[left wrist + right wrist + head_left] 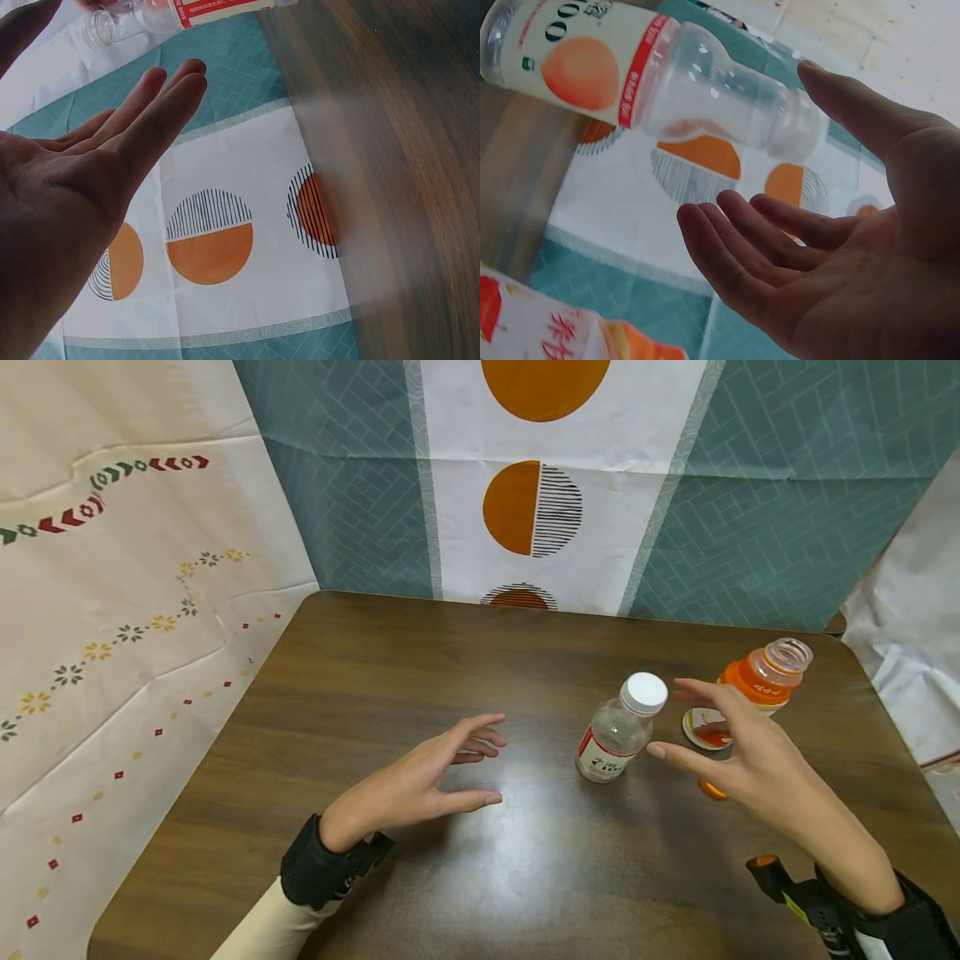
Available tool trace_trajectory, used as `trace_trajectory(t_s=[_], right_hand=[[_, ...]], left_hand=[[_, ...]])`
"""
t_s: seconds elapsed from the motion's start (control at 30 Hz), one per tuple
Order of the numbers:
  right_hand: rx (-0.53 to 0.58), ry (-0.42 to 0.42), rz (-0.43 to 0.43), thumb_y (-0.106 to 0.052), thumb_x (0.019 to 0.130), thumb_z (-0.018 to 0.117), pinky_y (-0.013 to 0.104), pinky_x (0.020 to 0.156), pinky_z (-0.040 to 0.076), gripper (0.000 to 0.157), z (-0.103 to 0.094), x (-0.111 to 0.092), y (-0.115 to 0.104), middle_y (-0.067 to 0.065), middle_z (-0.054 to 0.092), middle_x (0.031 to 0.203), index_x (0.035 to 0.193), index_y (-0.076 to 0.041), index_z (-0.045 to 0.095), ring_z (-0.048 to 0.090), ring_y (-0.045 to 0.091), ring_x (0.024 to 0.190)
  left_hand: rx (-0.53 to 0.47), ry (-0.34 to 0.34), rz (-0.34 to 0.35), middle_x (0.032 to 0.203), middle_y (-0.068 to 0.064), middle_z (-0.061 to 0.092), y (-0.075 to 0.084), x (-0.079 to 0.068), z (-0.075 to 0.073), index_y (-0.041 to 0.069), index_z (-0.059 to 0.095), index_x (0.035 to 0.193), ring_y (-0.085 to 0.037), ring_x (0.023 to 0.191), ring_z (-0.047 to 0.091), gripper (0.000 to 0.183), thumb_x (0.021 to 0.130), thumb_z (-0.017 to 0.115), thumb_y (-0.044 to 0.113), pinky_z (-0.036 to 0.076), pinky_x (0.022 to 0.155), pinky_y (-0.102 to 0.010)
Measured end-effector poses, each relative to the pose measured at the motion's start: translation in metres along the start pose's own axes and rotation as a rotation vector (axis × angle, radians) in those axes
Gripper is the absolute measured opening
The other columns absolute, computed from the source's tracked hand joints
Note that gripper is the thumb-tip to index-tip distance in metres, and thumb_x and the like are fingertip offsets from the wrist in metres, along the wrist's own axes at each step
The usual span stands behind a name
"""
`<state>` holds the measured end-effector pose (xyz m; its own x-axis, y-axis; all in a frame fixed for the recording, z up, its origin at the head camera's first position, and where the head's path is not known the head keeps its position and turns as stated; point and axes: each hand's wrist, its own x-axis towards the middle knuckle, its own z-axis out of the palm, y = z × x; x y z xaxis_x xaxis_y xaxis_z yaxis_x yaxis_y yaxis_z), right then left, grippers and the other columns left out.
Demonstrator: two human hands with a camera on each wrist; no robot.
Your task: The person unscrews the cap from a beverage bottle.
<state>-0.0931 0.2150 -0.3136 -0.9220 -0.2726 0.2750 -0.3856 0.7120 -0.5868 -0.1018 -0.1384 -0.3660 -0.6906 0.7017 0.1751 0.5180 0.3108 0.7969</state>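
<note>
Clear plastic bottle (617,727), white cap (644,693) on its mouth, pale label (602,760) with a red band and fruit picture; standing upright on the brown wood-grain tabletop (390,668), between the two hands and much nearer the right. Right hand (750,752): thumb set well apart from outstretched, slightly bent fingers, nothing gripped, the gap facing the bottle's upper part with the thumb tip just beside it. Left hand (431,777): fingers extended, thumb spread away, nothing held, above the tabletop and apart from the bottle. Handling, by judgement: light, with no liquid evident through the wall; smooth and probably a little slippery, thin enough to dent under a hard squeeze, unlikely to break, easily tipped by a side knock. Best hold: a moderate wrap about the labelled body, with the firmer cap and neck suited to a fingertip pinch. Also listed: second bottle (757,681), orange-labelled, mouth uncovered, standing beyond the right hand and partly hidden by it; small orange piece (712,790) lying beside that hand's edge, perhaps a cap, too covered to be certain; patterned cloth (360,485) hanging behind the tabletop.
</note>
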Motion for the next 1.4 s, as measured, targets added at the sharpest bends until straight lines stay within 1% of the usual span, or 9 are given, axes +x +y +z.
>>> trace_trajectory(t_s=[0.03, 0.1, 0.27, 0.37, 0.47, 0.63, 0.77, 1.1, 1.4], right_hand=[[0.002, -0.004, 0.001, -0.026, 0.073, 0.081, 0.050, 0.078, 0.048, 0.069, 0.002, 0.002, 0.000, 0.014, 0.056, 0.123, 0.130, -0.004, 0.048, 0.056, 0.029, 0.101], [0.014, -0.018, -0.004, -0.027, 0.074, 0.081, 0.056, 0.077, 0.048, 0.070, 0.006, 0.004, 0.001, 0.017, 0.054, 0.123, 0.130, -0.001, 0.047, 0.055, 0.031, 0.100], [0.030, -0.048, -0.016, -0.029, 0.075, 0.079, 0.055, 0.073, 0.050, 0.071, 0.016, 0.011, 0.004, 0.020, 0.053, 0.119, 0.129, 0.003, 0.046, 0.056, 0.034, 0.092], [0.060, -0.064, -0.012, -0.030, 0.077, 0.078, 0.055, 0.073, 0.051, 0.066, 0.025, 0.015, 0.008, 0.016, 0.054, 0.114, 0.126, 0.001, 0.046, 0.059, 0.034, 0.091], [0.092, -0.079, -0.031, -0.027, 0.078, 0.077, 0.051, 0.071, 0.054, 0.060, 0.040, 0.018, 0.017, 0.013, 0.058, 0.109, 0.123, -0.001, 0.046, 0.062, 0.028, 0.088], [0.073, -0.064, -0.014, -0.031, 0.078, 0.077, 0.044, 0.065, 0.055, 0.059, 0.058, 0.016, 0.027, 0.013, 0.063, 0.103, 0.121, -0.003, 0.047, 0.063, 0.023, 0.081], [0.047, -0.046, 0.003, -0.033, 0.077, 0.077, 0.044, 0.063, 0.055, 0.059, 0.058, 0.014, 0.027, 0.013, 0.064, 0.101, 0.119, -0.003, 0.049, 0.064, 0.024, 0.079], [0.043, -0.069, 0.044, -0.037, 0.080, 0.074, 0.048, 0.065, 0.054, 0.060, 0.050, 0.011, 0.018, 0.015, 0.064, 0.104, 0.121, -0.004, 0.047, 0.063, 0.027, 0.082], [0.079, -0.058, -0.012, -0.038, 0.078, 0.075, 0.047, 0.070, 0.055, 0.057, 0.046, 0.012, -0.003, 0.011, 0.065, 0.103, 0.118, -0.006, 0.049, 0.064, 0.023, 0.084]], left_hand=[[0.002, 0.001, 0.001, 0.130, 0.003, 0.049, 0.000, 0.000, 0.000, 0.023, 0.021, 0.147, -0.010, 0.118, 0.047, 0.075, 0.088, 0.066, 0.034, 0.042, 0.099, -0.033], [0.007, 0.002, 0.002, 0.130, 0.003, 0.049, 0.001, 0.000, 0.000, 0.023, 0.020, 0.147, -0.010, 0.117, 0.047, 0.075, 0.088, 0.066, 0.035, 0.043, 0.099, -0.033], [0.010, 0.003, 0.003, 0.130, 0.003, 0.050, 0.002, 0.001, 0.000, 0.023, 0.021, 0.147, -0.011, 0.117, 0.049, 0.075, 0.088, 0.066, 0.035, 0.043, 0.098, -0.033], [0.012, 0.004, 0.005, 0.129, 0.003, 0.050, 0.003, 0.002, 0.000, 0.023, 0.021, 0.147, -0.010, 0.116, 0.049, 0.075, 0.088, 0.066, 0.034, 0.043, 0.098, -0.033], [0.012, 0.003, 0.004, 0.129, 0.002, 0.050, 0.004, 0.002, 0.000, 0.023, 0.021, 0.147, -0.011, 0.116, 0.049, 0.075, 0.088, 0.066, 0.034, 0.043, 0.098, -0.033], [0.000, -0.003, 0.007, 0.129, 0.000, 0.050, 0.004, 0.002, 0.001, 0.021, 0.022, 0.146, -0.017, 0.116, 0.050, 0.074, 0.088, 0.065, 0.034, 0.043, 0.098, -0.036], [0.003, 0.002, 0.019, 0.129, 0.000, 0.050, 0.004, 0.001, 0.001, 0.021, 0.022, 0.146, -0.014, 0.116, 0.049, 0.073, 0.088, 0.065, 0.034, 0.044, 0.098, -0.037], [0.008, 0.011, 0.017, 0.129, 0.003, 0.050, 0.006, 0.001, 0.001, 0.023, 0.022, 0.146, -0.010, 0.116, 0.048, 0.074, 0.088, 0.066, 0.033, 0.043, 0.098, -0.033], [0.013, 0.010, 0.012, 0.129, 0.002, 0.050, 0.008, 0.001, 0.001, 0.023, 0.021, 0.147, -0.011, 0.117, 0.048, 0.074, 0.088, 0.066, 0.033, 0.043, 0.098, -0.033]])
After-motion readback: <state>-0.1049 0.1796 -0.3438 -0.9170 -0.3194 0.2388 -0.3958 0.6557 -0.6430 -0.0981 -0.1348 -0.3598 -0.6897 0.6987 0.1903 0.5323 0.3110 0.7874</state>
